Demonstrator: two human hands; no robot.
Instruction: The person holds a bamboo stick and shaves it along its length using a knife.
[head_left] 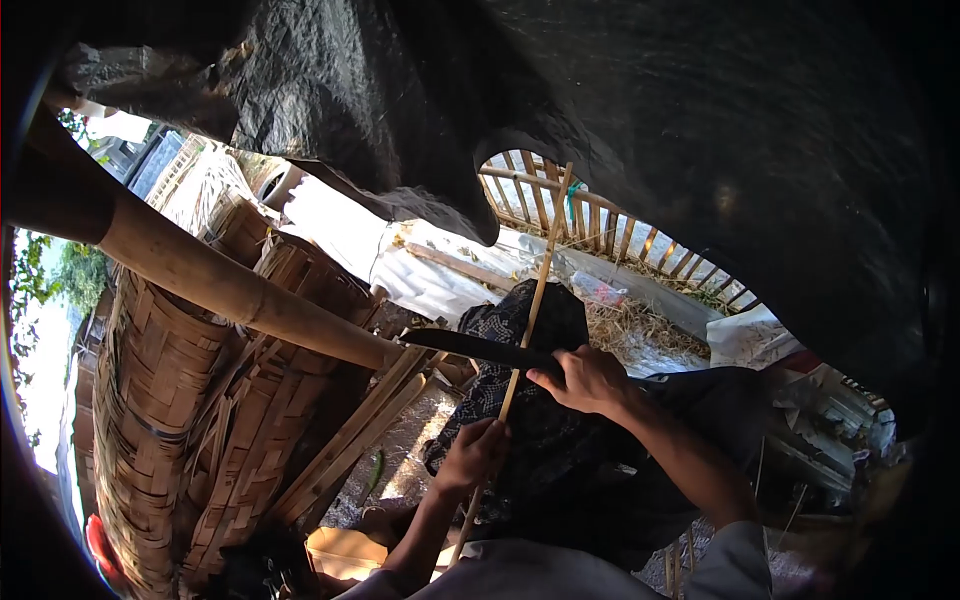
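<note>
A long, thin bamboo strip point(541, 277) runs upward from my lap, tilted to the right. Around its lower part my left hand point(473, 456) is closed. My right hand point(585, 380) grips the handle of a machete point(470, 346), whose dark blade points left. That blade crosses the strip above my left hand and appears to touch it. Beneath both hands, dark patterned cloth point(480, 385) covers my lap. The machete's handle is mostly hidden inside my right fist.
Rolled woven bamboo mats point(160, 380) stand at the left, behind a thick bamboo pole point(225, 275). Split bamboo pieces point(350, 435) lean beside them. Black plastic sheeting point(700, 150) hangs overhead and right. A slatted bamboo fence point(610, 225) and straw point(640, 330) lie beyond.
</note>
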